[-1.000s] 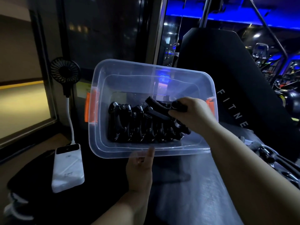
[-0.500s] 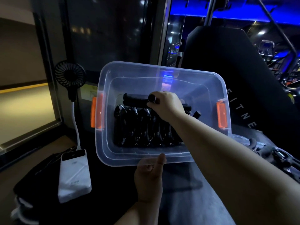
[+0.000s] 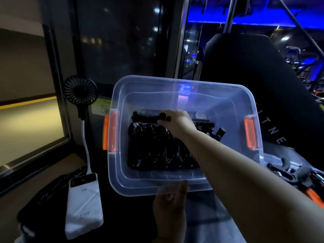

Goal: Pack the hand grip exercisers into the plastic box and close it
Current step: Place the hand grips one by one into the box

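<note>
One head view: packing step in hand, the right hand (image 3: 177, 121), fingers curled round a black hand grip exerciser (image 3: 145, 118), lays it across the packed row (image 3: 152, 149) in the clear plastic box (image 3: 175, 81) at frame centre; the left hand (image 3: 170, 209) pinches the near rim. Next move, likely: release, then fetch loose exercisers (image 3: 289, 172) at the lower right. Finish: black handles, glinting coil springs.

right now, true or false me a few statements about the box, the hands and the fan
The right hand holds a hand grip exerciser inside the plastic box. True.
The box is closed. False: it is open on top.
The left hand holds the box's near rim. True.
The box holds no other exercisers. False: a row of exercisers lies in it.
The fan stands right of the box. False: it is left of it.
</note>
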Demonstrator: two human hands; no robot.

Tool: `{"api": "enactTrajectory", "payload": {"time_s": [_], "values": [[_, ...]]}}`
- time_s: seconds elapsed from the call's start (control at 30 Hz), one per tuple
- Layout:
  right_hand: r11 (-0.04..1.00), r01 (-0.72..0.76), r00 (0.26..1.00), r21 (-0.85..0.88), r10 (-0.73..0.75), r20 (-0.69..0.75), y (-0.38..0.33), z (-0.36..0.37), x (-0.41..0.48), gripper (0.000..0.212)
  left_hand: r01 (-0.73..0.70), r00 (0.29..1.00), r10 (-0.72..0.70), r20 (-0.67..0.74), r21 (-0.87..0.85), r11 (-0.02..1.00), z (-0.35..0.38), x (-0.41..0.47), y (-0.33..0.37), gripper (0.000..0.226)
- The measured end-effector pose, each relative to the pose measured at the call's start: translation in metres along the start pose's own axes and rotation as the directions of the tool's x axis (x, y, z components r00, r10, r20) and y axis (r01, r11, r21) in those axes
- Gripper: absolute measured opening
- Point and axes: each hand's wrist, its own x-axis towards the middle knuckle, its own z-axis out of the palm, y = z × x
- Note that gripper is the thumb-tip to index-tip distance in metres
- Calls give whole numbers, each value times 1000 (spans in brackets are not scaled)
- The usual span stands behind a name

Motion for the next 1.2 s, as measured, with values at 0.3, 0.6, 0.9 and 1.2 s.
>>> {"api": "enactTrajectory", "payload": {"time_s": [0.3, 0.6, 0.9, 1.2], "values": [[998, -43, 995, -54, 47, 87, 4, 9, 8, 38, 13, 1000, -13, 5, -20, 1000, 1, 1, 2, 15], [993, -56, 983, -108, 74, 171, 4, 14, 2, 44, 3, 1000, -3, -3, -30, 1000, 2, 3, -1, 15], [999, -39, 998, -6, 38, -44, 15, -11, -21, 35, 6, 1000, -8, -13, -123, 992, 0, 0, -2, 27], [991, -102, 967, 84, 118, -227, 67, -69, -102, 29, -25, 999, 24, -32, -31, 999, 1, 0, -7, 33]]}}
